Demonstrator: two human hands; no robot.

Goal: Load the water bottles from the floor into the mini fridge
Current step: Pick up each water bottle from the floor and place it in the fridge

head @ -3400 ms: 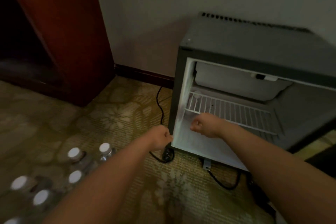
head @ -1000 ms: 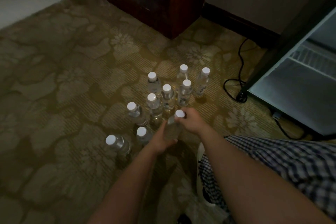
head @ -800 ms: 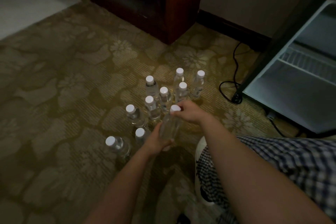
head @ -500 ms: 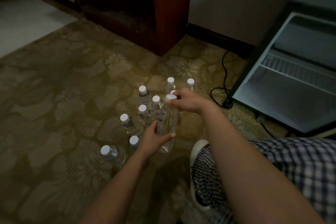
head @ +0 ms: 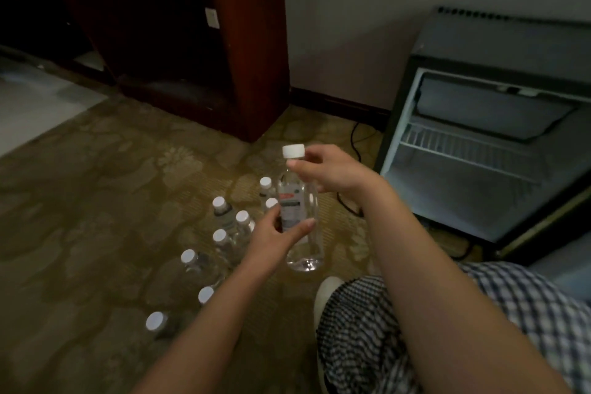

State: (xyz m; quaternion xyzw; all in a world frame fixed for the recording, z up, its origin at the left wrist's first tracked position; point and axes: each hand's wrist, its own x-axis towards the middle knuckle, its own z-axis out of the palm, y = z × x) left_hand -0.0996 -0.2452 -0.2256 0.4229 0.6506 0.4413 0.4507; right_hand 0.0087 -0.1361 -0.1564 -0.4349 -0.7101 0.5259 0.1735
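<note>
Clear plastic is catching the dim light as a person is holding one water bottle (head: pixel 299 221) upright in the air, just above the patterned carpet (head: pixel 96 201). The right hand (head: pixel 332 173) is pinching its neck right under the white cap (head: pixel 293 151), while the left hand (head: pixel 275 237) is curling its fingers and thumb around the labelled middle. Below and to the left, the other bottles (head: pixel 224 221) are standing in a loose cluster on the floor, white caps up. To the right, the mini fridge (head: pixel 479 153) is standing open against the wall, showing its wire shelf (head: pixel 463 147); I cannot tell whether anything is sitting inside. A black cord (head: pixel 353 137) is trailing across the carpet beside it. Behind the bottles, a dark wooden cabinet (head: pixel 249 41) is standing on the far side. The person's checked shorts (head: pixel 383 329) and a pale shoe (head: pixel 323 294) are showing near the bottom right.
</note>
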